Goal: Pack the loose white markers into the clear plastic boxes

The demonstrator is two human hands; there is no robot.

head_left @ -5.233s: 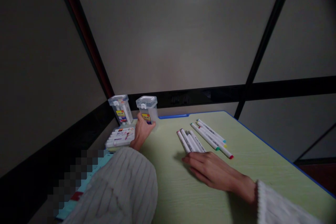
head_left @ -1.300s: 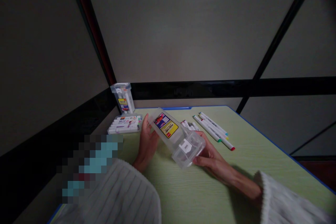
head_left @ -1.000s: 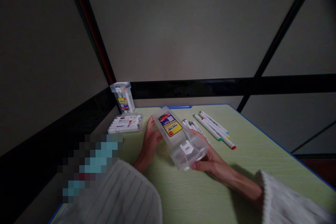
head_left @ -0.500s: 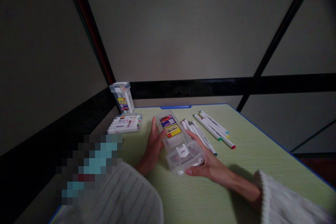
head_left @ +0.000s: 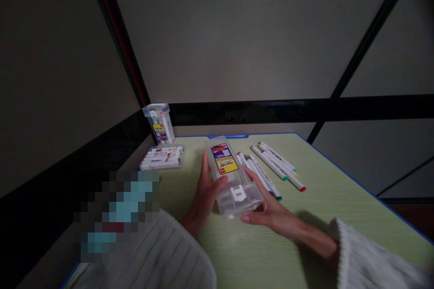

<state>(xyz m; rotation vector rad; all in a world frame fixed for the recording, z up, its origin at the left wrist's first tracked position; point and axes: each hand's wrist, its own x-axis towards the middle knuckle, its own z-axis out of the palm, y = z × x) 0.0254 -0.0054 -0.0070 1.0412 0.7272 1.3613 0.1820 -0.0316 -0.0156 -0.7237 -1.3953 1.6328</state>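
Both my hands hold a clear plastic marker case (head_left: 230,176) with a yellow and red label, lying on its side low over the green table (head_left: 257,253). My left hand (head_left: 205,194) grips its left side with the thumb on top. My right hand (head_left: 271,210) cups its lidded near end from the right. White markers with coloured tips (head_left: 261,174) lie on the table just behind my right hand, and a further group of markers (head_left: 281,169) sits to their right.
A second clear marker case (head_left: 158,123) stands upright at the table's far left corner. A flat pack of markers (head_left: 162,158) lies in front of it. A blue rim edges the table, and walls with black bars stand close behind.
My left hand took the clear case from its upright place at the far left, and both hands tipped it on its side. Over the last second it came down toward the table and closer to me.
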